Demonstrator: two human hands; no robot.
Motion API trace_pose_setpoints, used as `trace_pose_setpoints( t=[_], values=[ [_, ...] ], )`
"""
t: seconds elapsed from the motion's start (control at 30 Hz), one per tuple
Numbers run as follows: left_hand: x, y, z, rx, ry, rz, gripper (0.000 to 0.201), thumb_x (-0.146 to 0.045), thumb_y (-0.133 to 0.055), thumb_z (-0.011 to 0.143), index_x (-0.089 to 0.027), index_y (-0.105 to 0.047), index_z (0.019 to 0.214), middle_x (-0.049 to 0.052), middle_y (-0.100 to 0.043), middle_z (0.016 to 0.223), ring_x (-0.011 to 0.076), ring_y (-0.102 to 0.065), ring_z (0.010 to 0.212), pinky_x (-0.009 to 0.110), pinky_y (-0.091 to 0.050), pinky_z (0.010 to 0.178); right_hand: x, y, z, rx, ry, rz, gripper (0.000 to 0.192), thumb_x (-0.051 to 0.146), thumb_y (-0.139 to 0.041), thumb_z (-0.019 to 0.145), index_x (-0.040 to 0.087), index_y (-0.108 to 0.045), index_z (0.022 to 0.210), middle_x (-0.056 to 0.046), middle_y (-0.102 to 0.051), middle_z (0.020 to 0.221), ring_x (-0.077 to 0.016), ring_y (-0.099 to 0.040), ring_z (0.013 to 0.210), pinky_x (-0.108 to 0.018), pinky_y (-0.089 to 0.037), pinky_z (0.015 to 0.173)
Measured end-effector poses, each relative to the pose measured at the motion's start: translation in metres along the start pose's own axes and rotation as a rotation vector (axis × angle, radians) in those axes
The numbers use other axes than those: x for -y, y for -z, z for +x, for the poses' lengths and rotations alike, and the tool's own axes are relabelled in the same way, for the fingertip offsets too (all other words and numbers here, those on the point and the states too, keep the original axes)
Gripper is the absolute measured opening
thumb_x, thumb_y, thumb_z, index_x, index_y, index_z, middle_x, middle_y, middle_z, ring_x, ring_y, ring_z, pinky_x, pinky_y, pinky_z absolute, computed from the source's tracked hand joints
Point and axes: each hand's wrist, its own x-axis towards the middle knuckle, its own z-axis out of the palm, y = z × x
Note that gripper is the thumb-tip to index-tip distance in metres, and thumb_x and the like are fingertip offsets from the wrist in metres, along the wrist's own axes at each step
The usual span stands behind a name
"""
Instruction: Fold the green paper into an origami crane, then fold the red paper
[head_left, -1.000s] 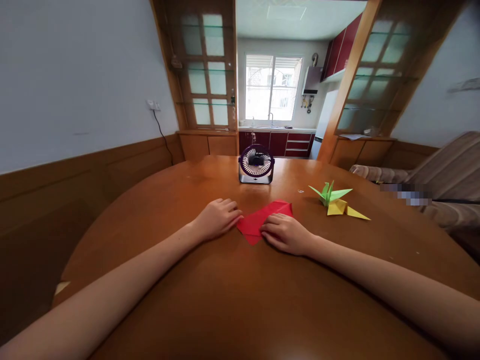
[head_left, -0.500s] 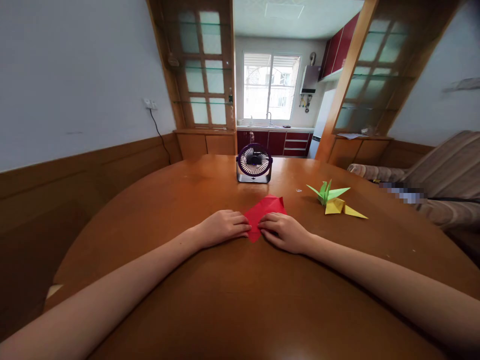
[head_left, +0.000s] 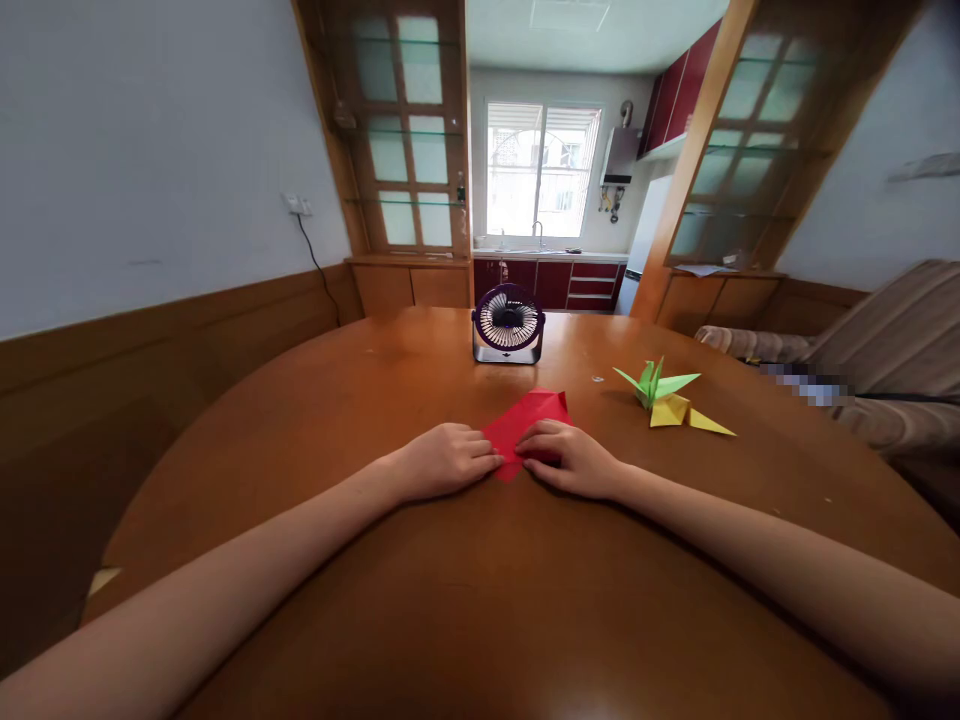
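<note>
Both hands press flat on the folded red paper sheet lying mid-bench just near of the small purple desk fan — left hand and right hand with fingers extended, gripping nothing — apparently creasing a fold, so the next move likely calls for firm, even pressure along the edge.

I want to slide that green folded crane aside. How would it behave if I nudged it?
The green paper crane looks very light, so it would probably skid easily on the smooth wooden table. Its thin raised wings and points would likely bend or crush under pressure. It touches the yellow folded piece, which may shift along with it.
</note>
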Motion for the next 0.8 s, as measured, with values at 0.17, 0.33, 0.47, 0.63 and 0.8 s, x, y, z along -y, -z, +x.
trace_pose_setpoints(
  t=[0.17,0.33,0.47,0.63,0.8],
  values=[
    [0.0008,0.0007,-0.0007,-0.001,0.058,-0.09,0.032,-0.032,-0.04,0.1,-0.018,-0.068,0.094,0.005,-0.071,0.084,0.0143,-0.064,0.073,0.025,-0.048,0.065,-0.0013,-0.0005,-0.0009,-0.006,0.014,0.033,0.021,0.016,-0.054,0.088,0.016,-0.072,0.097,-0.01,-0.068,0.101,-0.019,-0.064,0.092,-0.034,-0.053,0.084],
    [0.004,-0.0002,-0.0008,-0.032,0.001,-0.073,0.032,-0.029,-0.037,0.101,-0.017,-0.066,0.099,0.005,-0.07,0.083,0.0143,-0.064,0.071,0.025,-0.047,0.063,0.0009,-0.0006,-0.0012,0.007,0.026,-0.013,0.022,0.014,-0.052,0.087,0.015,-0.072,0.098,-0.012,-0.068,0.102,-0.0204,-0.064,0.094,-0.036,-0.053,0.085],
    [0.0045,-0.0006,-0.0006,-0.047,0.002,-0.107,0.028,-0.032,-0.042,0.1,-0.018,-0.065,0.102,0.005,-0.069,0.081,0.0135,-0.063,0.07,0.025,-0.047,0.063,0.0015,0.0001,-0.0011,0.013,0.039,-0.03,0.022,0.013,-0.052,0.087,0.015,-0.071,0.099,-0.012,-0.067,0.102,-0.0206,-0.064,0.094,-0.036,-0.053,0.085],
    [0.0027,0.0015,0.0005,-0.053,-0.022,-0.083,0.025,-0.03,-0.043,0.1,-0.018,-0.065,0.099,0.004,-0.068,0.077,0.013,-0.062,0.068,0.025,-0.047,0.063,0.0007,0.0002,-0.0015,0.014,0.05,-0.047,0.022,0.013,-0.052,0.087,0.015,-0.07,0.1,-0.012,-0.067,0.102,-0.0206,-0.063,0.094,-0.036,-0.053,0.086],
    [-0.0007,0.0061,0.0029,-0.027,-0.06,-0.021,0.025,-0.021,-0.04,0.1,-0.017,-0.064,0.097,0.004,-0.068,0.076,0.0131,-0.061,0.067,0.025,-0.048,0.063,0.0004,0.0004,-0.0013,0.028,0.06,-0.049,0.023,0.013,-0.052,0.087,0.014,-0.069,0.101,-0.012,-0.066,0.103,-0.0215,-0.062,0.095,-0.038,-0.052,0.087]
  ],
)
